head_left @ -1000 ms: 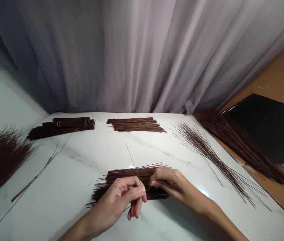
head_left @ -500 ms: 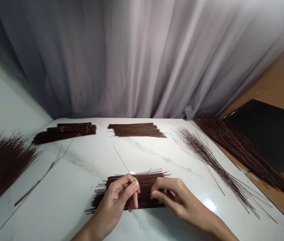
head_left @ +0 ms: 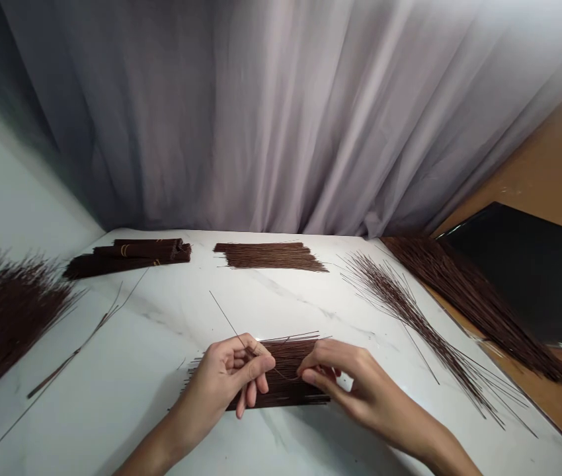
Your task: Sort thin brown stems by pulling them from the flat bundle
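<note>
One thin brown strand [head_left: 223, 310] is pinched between the thumb and fingers of my left hand [head_left: 241, 370], and its free end points up and to the left. From there the strand curves across to my right hand [head_left: 335, 373], whose thumb and forefinger are pinched on its other part. Both hands are above a pile of dark brown strands [head_left: 291, 390] lying crosswise on the white marbled table [head_left: 162, 330]. The hands hide parts of this pile.
Tied dark bundles [head_left: 137, 254] lie at the back left, a flat row of strands [head_left: 271, 256] at the back middle. A large bristly heap [head_left: 3, 324] and a few strands [head_left: 75, 354] are left. Loose strands [head_left: 424, 324] and a long bundle [head_left: 479, 307] beside a black panel [head_left: 533, 271] are right.
My left hand has moved slightly left with the strand, and the gap between the hands is wider. A curved stretch of strand now shows between them. The view has shifted slightly.
</note>
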A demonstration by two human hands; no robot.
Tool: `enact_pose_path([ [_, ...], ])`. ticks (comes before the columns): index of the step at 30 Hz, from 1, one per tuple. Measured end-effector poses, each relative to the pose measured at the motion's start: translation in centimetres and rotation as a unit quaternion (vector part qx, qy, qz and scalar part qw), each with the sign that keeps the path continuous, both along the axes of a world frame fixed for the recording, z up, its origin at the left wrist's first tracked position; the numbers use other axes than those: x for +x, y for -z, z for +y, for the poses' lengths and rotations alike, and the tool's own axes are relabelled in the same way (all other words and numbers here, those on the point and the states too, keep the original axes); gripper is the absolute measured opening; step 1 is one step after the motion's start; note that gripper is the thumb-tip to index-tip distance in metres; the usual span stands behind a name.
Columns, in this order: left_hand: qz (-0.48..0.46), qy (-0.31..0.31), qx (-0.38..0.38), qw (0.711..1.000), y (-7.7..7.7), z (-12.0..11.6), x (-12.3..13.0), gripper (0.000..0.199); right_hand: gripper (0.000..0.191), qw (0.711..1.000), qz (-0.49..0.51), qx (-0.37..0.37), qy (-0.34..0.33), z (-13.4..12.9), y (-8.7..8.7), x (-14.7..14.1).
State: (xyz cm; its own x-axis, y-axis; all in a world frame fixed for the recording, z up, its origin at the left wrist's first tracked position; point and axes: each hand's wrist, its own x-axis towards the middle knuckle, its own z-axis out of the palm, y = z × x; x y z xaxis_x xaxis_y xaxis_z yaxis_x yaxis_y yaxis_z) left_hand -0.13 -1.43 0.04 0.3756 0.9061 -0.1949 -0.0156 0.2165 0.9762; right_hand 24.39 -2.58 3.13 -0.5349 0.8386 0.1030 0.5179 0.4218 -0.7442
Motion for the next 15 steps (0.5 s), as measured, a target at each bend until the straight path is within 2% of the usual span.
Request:
enact_pose_path([
  [3, 0.012, 0.025, -0.010, 1.000, 0.3, -0.1, -0.1, 0.032, 0.024, 0.999, 0.011, -0.006, 0.045, 0.7, 0.1, 1.1],
  [6, 0.027, 0.054, -0.019, 0.998, 0.8, -0.4, 0.0, 0.033, 0.025, 0.997, -0.004, 0.051, 0.049, 1.2, 0.3, 1.6],
  [10, 0.038, 0.052, -0.011, 0.998, 1.0, -0.5, 0.2, 0.032, 0.025, 0.994, -0.028, 0.099, 0.047, 1.2, 0.2, 1.7],
  [12, 0.033, 0.046, -0.010, 0.998, 0.8, -0.4, 0.2, 0.032, 0.024, 0.995, -0.006, 0.082, 0.052, 1.1, -0.3, 1.8],
  [15, 0.019, 0.043, -0.019, 0.999, 0.6, -0.2, 0.1, 0.035, 0.025, 0.996, 0.054, 0.009, 0.069, 1.0, -1.1, 2.4],
])
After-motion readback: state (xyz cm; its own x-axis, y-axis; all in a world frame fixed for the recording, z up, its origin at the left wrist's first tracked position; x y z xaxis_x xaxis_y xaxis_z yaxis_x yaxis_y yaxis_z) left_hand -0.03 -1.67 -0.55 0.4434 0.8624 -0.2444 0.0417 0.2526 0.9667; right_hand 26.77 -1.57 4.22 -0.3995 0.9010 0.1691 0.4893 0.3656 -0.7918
